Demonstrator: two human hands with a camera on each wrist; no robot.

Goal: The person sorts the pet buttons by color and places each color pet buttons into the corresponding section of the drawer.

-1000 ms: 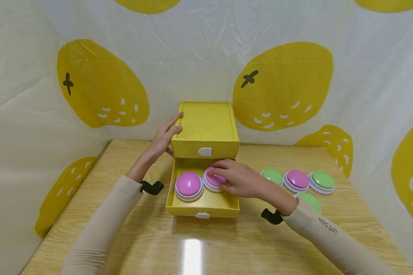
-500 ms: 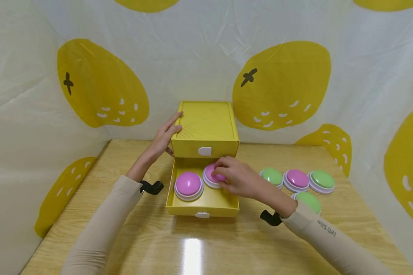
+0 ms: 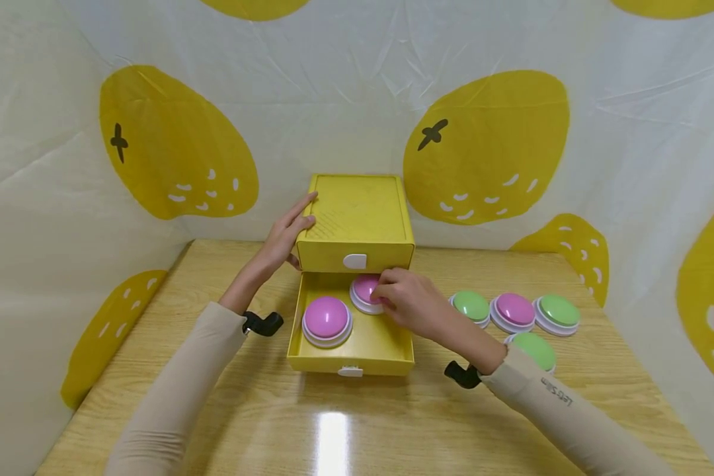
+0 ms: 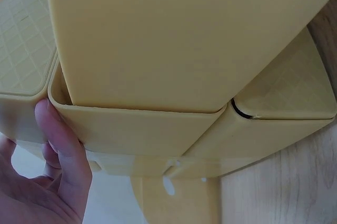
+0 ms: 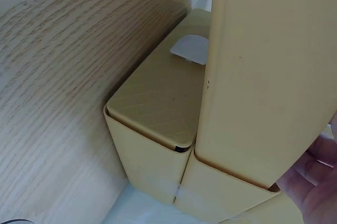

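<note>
Pink button (image 3: pixel 365 289) sits at the open drawer's (image 3: pixel 387 344) back edge, pinched by the right hand (image 3: pixel 407 302); the left hand (image 3: pixel 285 235) lies flat, fingers straight, against the yellow box (image 3: pixel 357 218).

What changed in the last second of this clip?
The right hand slid the pink button it grips deeper into the open drawer, toward the box. The left hand stayed on the box; the other pink button and those on the table stayed put.
</note>
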